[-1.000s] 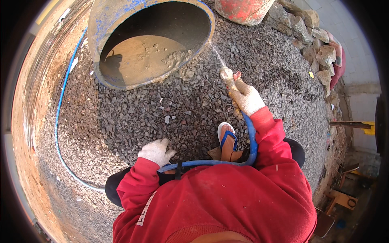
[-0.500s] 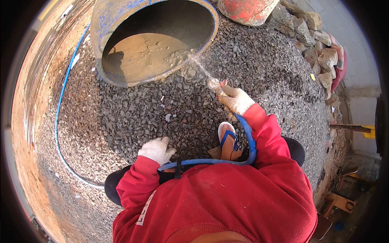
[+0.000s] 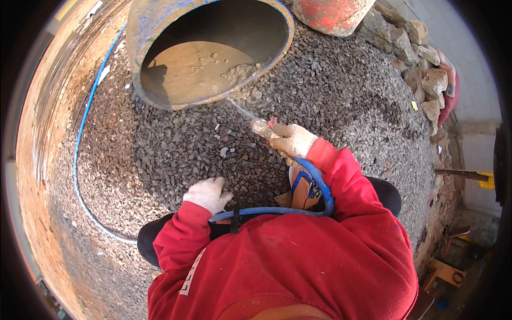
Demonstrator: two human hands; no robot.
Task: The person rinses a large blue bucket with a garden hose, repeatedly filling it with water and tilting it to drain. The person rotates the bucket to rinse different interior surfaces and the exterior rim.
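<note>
In a whitish work glove, my right hand [image 3: 294, 140] grips a dirt-crusted hose nozzle [image 3: 262, 128] with a red piece on top. From it a jet of water [image 3: 242, 111] strikes the lower rim of a big round drum [image 3: 137, 58], which has worn blue paint. Wet grey-brown mix [image 3: 200, 69] lies inside the drum. The blue hose [image 3: 322, 186] runs back from my right hand and across my lap. My left hand [image 3: 208, 195], gloved too, rests by my left knee with fingers loosely bent, thumb apart, holding nothing.
Dark gravel [image 3: 181, 138] covers the ground. More blue hose [image 3: 78, 154] curves along the left. A red, cement-smeared container [image 3: 335, 15] stands beyond the drum, near a pile of rough stones [image 3: 418, 64] along the right wall [image 3: 472, 80]. My sandalled foot [image 3: 302, 186] is below the nozzle.
My right hand and the nozzle have moved left and a little nearer to me. The water now meets the drum's rim farther left. My left hand stays nearly in place.
</note>
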